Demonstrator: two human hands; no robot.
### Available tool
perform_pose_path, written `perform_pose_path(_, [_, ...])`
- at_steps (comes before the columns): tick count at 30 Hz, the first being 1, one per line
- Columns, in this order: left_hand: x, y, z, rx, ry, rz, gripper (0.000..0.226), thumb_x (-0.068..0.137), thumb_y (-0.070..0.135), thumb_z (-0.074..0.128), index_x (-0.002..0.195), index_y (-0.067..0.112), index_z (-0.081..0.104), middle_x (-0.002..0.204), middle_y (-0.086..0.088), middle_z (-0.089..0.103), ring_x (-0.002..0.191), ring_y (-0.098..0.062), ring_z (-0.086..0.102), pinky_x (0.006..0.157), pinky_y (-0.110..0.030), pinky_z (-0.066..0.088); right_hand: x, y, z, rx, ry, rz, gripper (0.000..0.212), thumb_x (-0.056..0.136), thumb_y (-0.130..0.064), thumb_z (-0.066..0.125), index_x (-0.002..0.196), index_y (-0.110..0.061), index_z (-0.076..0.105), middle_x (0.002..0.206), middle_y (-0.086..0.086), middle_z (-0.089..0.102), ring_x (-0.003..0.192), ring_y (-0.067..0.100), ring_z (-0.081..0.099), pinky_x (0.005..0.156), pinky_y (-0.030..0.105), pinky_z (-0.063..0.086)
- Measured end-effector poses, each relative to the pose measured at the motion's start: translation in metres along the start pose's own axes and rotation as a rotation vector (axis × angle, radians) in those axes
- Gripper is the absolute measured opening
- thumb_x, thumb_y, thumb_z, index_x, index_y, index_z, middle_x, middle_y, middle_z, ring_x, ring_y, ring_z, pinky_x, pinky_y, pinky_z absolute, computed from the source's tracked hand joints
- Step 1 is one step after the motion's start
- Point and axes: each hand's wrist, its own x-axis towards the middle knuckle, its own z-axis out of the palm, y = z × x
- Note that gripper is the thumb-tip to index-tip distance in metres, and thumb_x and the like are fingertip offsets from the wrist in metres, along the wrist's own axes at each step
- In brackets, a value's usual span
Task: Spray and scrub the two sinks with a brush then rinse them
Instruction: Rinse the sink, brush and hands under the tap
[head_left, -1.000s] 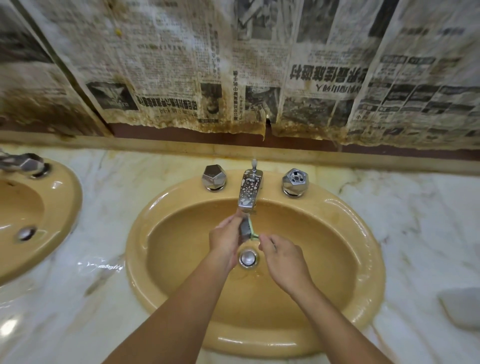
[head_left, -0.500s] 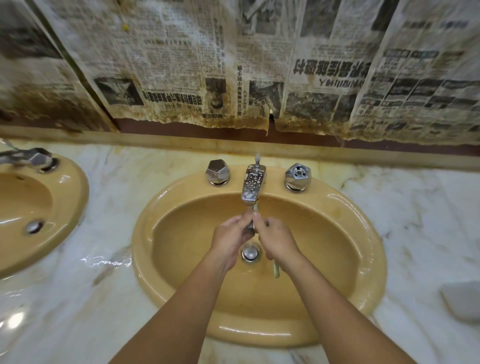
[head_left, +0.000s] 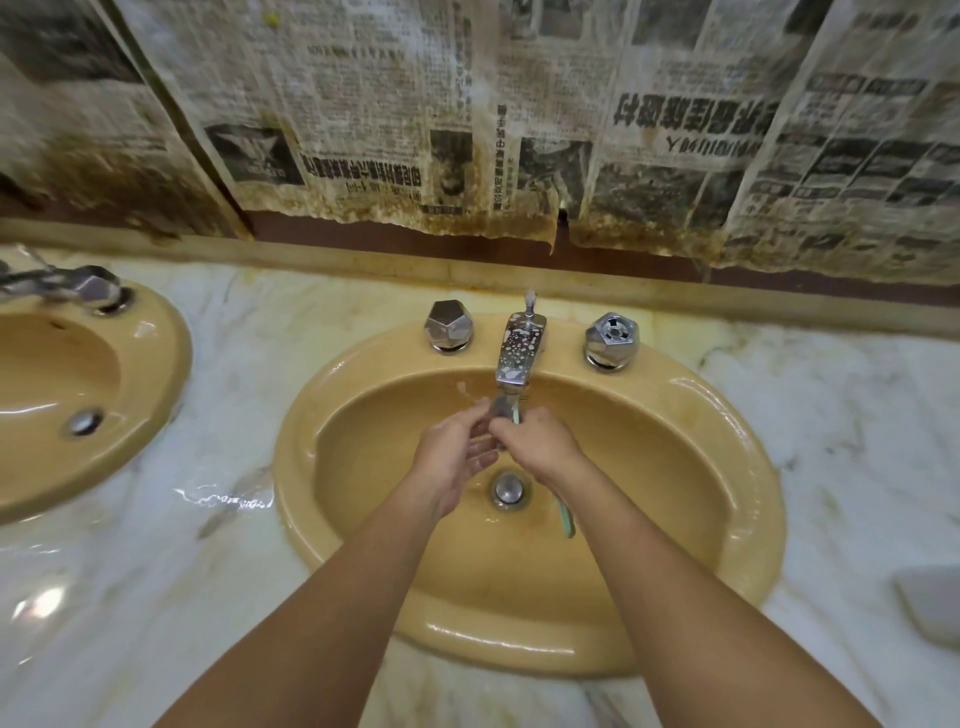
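Head view: the brush (head_left: 565, 514) is gripped by the right hand (head_left: 540, 447) under the faucet (head_left: 517, 353). The bristle end is pinched by the left hand (head_left: 457, 457) over the right sink (head_left: 743, 467).

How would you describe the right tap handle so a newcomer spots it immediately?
Start at the big yellow sink under the hands. Behind its bowl, the spout sits between two chrome knobs. Take the right tap handle: its top has an open hole, unlike the left knob's smooth facets.
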Motion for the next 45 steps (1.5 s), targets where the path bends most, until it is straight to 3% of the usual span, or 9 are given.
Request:
perform_pose_path(6, [0.011,0.008,0.016,0.192,0.069,0.124,0.004,0.089,0.015,0.076,0.087,0.017,0.077,0.089,-0.004,0.078,0.085,-0.018,0.071,0.076,-0.030,0.058,-0.018,0.001,-0.005,0.162,-0.171,-0.071,0.012,0.088,-0.036,0.067,0.085,-0.025,0.070,0.063,-0.015,0.060,0.051,0.003,0.044,0.046,0.021,0.030])
perform_pose_path(10, [0.012,0.014,0.024,0.252,0.086,0.129,0.005,0.089,0.010,0.076,0.086,0.013,0.073,0.078,-0.002,0.073,0.065,-0.013,0.065,0.055,-0.022,0.052,-0.026,0.014,-0.012,0.394,-0.225,-0.009,0.020,0.079,-0.035,0.071,0.095,-0.026,0.063,0.069,-0.008,0.053,0.051,0.010,0.042,0.047,0.027,0.033])
perform_pose_path(15, [0.015,0.009,0.025,0.090,0.164,0.112,0.013,0.094,0.005,0.069,0.084,0.013,0.070,0.081,-0.005,0.072,0.064,-0.013,0.066,0.060,-0.022,0.057,-0.033,0.041,-0.003,0.352,-0.035,-0.044,0.021,0.096,-0.042,0.062,0.111,-0.027,0.061,0.076,-0.008,0.057,0.055,0.009,0.046,0.051,0.024,0.036])
perform_pose_path(19, [0.007,-0.001,0.022,0.004,-0.053,0.055,0.018,0.092,0.008,0.073,0.110,0.005,0.070,0.089,-0.006,0.072,0.067,-0.009,0.069,0.060,-0.019,0.056,-0.028,0.048,0.002,0.167,0.189,-0.181,0.022,0.102,-0.032,0.055,0.099,-0.020,0.073,0.081,-0.002,0.070,0.077,0.016,0.058,0.065,0.024,0.040])
perform_pose_path(22, [0.010,-0.004,0.014,0.043,-0.135,0.032,0.035,0.089,0.003,0.074,0.123,0.006,0.066,0.089,-0.001,0.072,0.071,-0.009,0.071,0.068,-0.021,0.058,-0.024,0.047,0.002,0.123,0.187,-0.184,0.028,0.102,-0.027,0.054,0.087,-0.009,0.068,0.072,0.008,0.063,0.069,0.022,0.049,0.057,0.025,0.034])
perform_pose_path(32, [0.025,0.002,0.010,0.204,0.124,0.113,0.003,0.093,0.011,0.074,0.095,0.011,0.075,0.070,-0.001,0.072,0.045,-0.005,0.057,0.049,-0.020,0.048,-0.017,0.036,0.012,0.122,0.164,-0.173,0.027,0.102,-0.024,0.052,0.090,-0.006,0.069,0.076,0.015,0.065,0.070,0.022,0.050,0.059,0.032,0.033])
perform_pose_path(36, [0.031,0.006,0.017,0.236,0.163,0.148,0.013,0.090,0.032,0.076,0.092,0.019,0.079,0.087,-0.003,0.078,0.069,-0.015,0.069,0.069,-0.032,0.059,-0.025,0.034,0.011,0.099,0.184,-0.194,0.030,0.101,-0.024,0.055,0.074,-0.012,0.060,0.062,-0.001,0.053,0.066,0.017,0.045,0.057,0.027,0.033])
perform_pose_path(40, [0.031,0.005,0.027,0.225,0.114,0.124,0.012,0.096,0.013,0.069,0.105,0.015,0.076,0.103,-0.009,0.076,0.087,-0.022,0.070,0.086,-0.039,0.060,-0.032,0.037,0.013,0.120,0.239,-0.179,0.028,0.101,-0.025,0.054,0.081,-0.008,0.063,0.069,0.010,0.059,0.070,0.026,0.049,0.059,0.032,0.033])
perform_pose_path(45, [0.025,-0.004,0.026,0.100,0.008,0.109,0.019,0.097,0.001,0.064,0.114,0.005,0.071,0.094,-0.006,0.074,0.072,-0.011,0.067,0.066,-0.024,0.056,-0.035,0.036,0.011,0.113,0.284,-0.142,0.028,0.102,-0.024,0.052,0.084,-0.005,0.062,0.074,0.016,0.062,0.069,0.029,0.050,0.056,0.034,0.031])
